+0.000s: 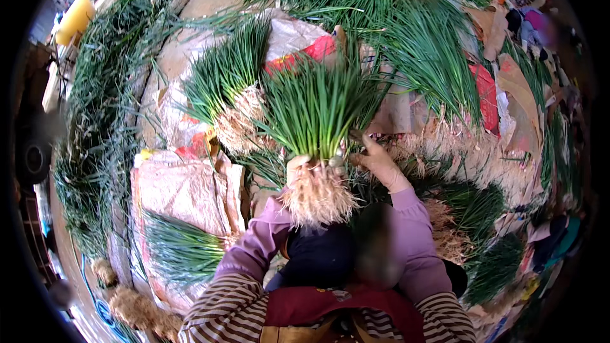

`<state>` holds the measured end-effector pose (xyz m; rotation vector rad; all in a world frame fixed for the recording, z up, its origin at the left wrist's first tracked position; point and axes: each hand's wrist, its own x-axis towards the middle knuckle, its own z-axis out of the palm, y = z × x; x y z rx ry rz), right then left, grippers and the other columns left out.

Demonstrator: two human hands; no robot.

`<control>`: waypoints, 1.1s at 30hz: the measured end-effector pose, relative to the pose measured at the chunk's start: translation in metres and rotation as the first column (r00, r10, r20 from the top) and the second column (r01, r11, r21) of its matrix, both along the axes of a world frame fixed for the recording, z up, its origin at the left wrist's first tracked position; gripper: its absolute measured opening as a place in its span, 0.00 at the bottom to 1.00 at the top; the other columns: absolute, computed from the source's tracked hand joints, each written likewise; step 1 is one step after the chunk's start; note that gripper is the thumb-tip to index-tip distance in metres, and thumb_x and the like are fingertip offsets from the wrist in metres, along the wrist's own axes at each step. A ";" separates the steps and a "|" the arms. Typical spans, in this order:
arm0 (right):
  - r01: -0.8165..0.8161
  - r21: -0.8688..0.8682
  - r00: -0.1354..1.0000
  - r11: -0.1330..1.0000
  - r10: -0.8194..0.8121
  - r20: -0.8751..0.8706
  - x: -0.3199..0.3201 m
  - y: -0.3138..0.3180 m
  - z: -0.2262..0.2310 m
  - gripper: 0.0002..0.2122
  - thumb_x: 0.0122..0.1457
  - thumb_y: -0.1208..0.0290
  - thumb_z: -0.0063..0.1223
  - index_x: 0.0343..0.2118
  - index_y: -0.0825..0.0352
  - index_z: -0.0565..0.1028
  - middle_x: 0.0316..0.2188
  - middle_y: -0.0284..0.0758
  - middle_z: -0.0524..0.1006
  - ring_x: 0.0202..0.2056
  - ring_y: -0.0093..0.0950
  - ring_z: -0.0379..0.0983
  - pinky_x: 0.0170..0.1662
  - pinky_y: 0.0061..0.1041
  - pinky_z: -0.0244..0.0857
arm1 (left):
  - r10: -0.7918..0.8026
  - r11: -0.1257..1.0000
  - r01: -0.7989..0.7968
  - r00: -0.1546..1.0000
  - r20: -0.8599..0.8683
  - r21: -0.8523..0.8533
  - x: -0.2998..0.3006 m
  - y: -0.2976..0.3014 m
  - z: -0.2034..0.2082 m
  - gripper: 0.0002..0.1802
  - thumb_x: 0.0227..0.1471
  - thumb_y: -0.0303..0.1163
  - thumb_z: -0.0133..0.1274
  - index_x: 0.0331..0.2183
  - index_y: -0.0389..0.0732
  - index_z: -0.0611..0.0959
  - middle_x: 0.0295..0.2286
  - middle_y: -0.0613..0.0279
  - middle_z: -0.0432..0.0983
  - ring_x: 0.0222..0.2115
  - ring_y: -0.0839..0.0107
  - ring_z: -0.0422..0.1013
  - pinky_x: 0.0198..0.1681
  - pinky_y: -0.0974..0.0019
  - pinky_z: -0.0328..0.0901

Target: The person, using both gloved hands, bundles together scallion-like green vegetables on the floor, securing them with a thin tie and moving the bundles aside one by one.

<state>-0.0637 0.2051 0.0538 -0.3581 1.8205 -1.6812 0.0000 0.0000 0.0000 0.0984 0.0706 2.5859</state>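
Note:
In front of my body, a thick bunch of spring onions (321, 105) stands upright, green leaves pointing away and pale roots (319, 197) hanging toward me. My left hand (297, 168) is closed around its left side, just above the roots. At the right edge of the bunch is my right hand (382, 166), its thumb and forefinger apart and close to the stems. Some of its fingers are hidden. Another rooted bunch (232, 82) lies just beyond my left hand. A smaller bunch (181, 248) rests on a pale woven sack (178, 181) at my left.
A large heap of spring onions (432, 57) spreads across the far right, roots toward me. Loose green leaves (101, 101) form a long pile on the left. A yellow container (74, 19) stands far left. More onions (489, 270) lie near my right arm.

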 end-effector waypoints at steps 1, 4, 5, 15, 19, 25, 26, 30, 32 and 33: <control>-0.036 0.026 0.998 0.999 0.034 0.054 -0.004 -0.014 0.016 0.35 0.53 0.58 0.53 0.59 0.67 0.51 0.55 0.37 0.61 0.37 0.21 0.67 0.32 0.18 0.63 | 0.074 0.997 -0.074 0.997 -0.004 0.033 0.007 -0.005 0.051 0.32 0.43 0.41 0.55 0.46 0.35 0.64 0.33 0.53 0.70 0.30 0.66 0.70 0.38 0.62 0.65; -0.167 -0.218 0.983 0.962 0.179 0.036 0.020 -0.026 0.058 0.36 0.53 0.47 0.47 0.58 0.68 0.53 0.50 0.34 0.67 0.25 0.19 0.64 0.25 0.17 0.59 | 0.185 0.968 -0.181 0.983 -0.005 0.175 0.018 -0.001 0.129 0.25 0.43 0.41 0.54 0.37 0.32 0.69 0.26 0.60 0.71 0.26 0.69 0.69 0.30 0.68 0.64; -0.188 -0.325 0.970 0.927 0.228 0.089 0.031 -0.027 0.070 0.38 0.51 0.43 0.46 0.57 0.68 0.54 0.49 0.33 0.68 0.22 0.18 0.63 0.23 0.17 0.58 | 0.200 0.972 -0.194 0.979 -0.027 0.135 0.028 -0.010 0.131 0.24 0.43 0.41 0.54 0.37 0.32 0.70 0.26 0.59 0.71 0.26 0.69 0.69 0.30 0.67 0.64; -0.389 -0.172 0.891 0.905 0.322 -0.318 0.090 -0.096 0.097 0.28 0.53 0.63 0.52 0.56 0.65 0.58 0.47 0.35 0.65 0.45 0.26 0.60 0.46 0.25 0.56 | 0.245 0.907 -0.307 0.941 -0.231 -0.287 0.009 -0.086 0.142 0.16 0.45 0.36 0.52 0.30 0.30 0.75 0.26 0.52 0.74 0.24 0.64 0.70 0.30 0.66 0.66; -0.233 -0.214 0.967 0.949 0.250 0.055 0.065 -0.070 0.134 0.07 0.57 0.76 0.43 0.33 0.71 0.74 0.16 0.26 0.66 0.17 0.13 0.57 0.20 0.12 0.51 | 0.291 0.725 -0.455 0.883 -0.368 -0.518 -0.046 -0.167 0.157 0.14 0.46 0.34 0.51 0.27 0.30 0.77 0.26 0.49 0.75 0.24 0.62 0.71 0.30 0.65 0.66; 0.171 0.307 0.956 0.936 -0.234 0.180 0.043 0.048 0.010 0.13 0.58 0.73 0.38 0.44 0.68 0.71 0.28 0.33 0.76 0.21 0.17 0.69 0.22 0.14 0.58 | 0.443 0.543 -0.502 0.852 -0.279 -0.673 -0.103 -0.238 0.186 0.16 0.45 0.27 0.50 0.36 0.25 0.75 0.27 0.48 0.76 0.23 0.64 0.74 0.25 0.70 0.71; 0.220 0.379 0.926 0.899 -0.315 0.210 0.056 0.074 -0.020 0.14 0.58 0.71 0.39 0.46 0.69 0.69 0.30 0.35 0.76 0.22 0.18 0.70 0.22 0.15 0.59 | 0.543 0.451 -0.530 0.802 -0.251 -0.718 -0.116 -0.230 0.190 0.08 0.43 0.27 0.52 0.26 0.30 0.78 0.20 0.55 0.76 0.17 0.71 0.72 0.19 0.76 0.68; 0.235 0.540 0.768 0.808 -0.495 0.406 0.099 0.121 -0.088 0.15 0.56 0.73 0.43 0.46 0.72 0.68 0.26 0.37 0.76 0.22 0.24 0.71 0.26 0.22 0.63 | 0.505 0.375 -0.493 0.819 -0.273 -0.785 -0.158 -0.314 0.097 0.06 0.43 0.26 0.51 0.20 0.34 0.79 0.14 0.62 0.74 0.11 0.78 0.68 0.13 0.81 0.63; 0.154 0.655 0.787 0.740 -0.493 0.372 0.108 0.128 -0.107 0.15 0.56 0.73 0.42 0.45 0.72 0.68 0.28 0.38 0.76 0.22 0.25 0.72 0.27 0.23 0.64 | 0.524 0.266 -0.476 0.801 -0.288 -0.838 -0.171 -0.327 0.043 0.06 0.43 0.28 0.52 0.21 0.35 0.79 0.15 0.63 0.74 0.10 0.80 0.67 0.12 0.81 0.61; 0.129 0.682 0.767 0.720 -0.508 0.391 0.109 0.128 -0.109 0.14 0.55 0.74 0.42 0.45 0.72 0.68 0.28 0.38 0.76 0.23 0.24 0.72 0.28 0.23 0.65 | 0.587 0.243 -0.418 0.782 -0.210 -0.875 -0.170 -0.309 0.022 0.06 0.43 0.28 0.53 0.21 0.36 0.79 0.15 0.64 0.73 0.10 0.80 0.66 0.12 0.80 0.60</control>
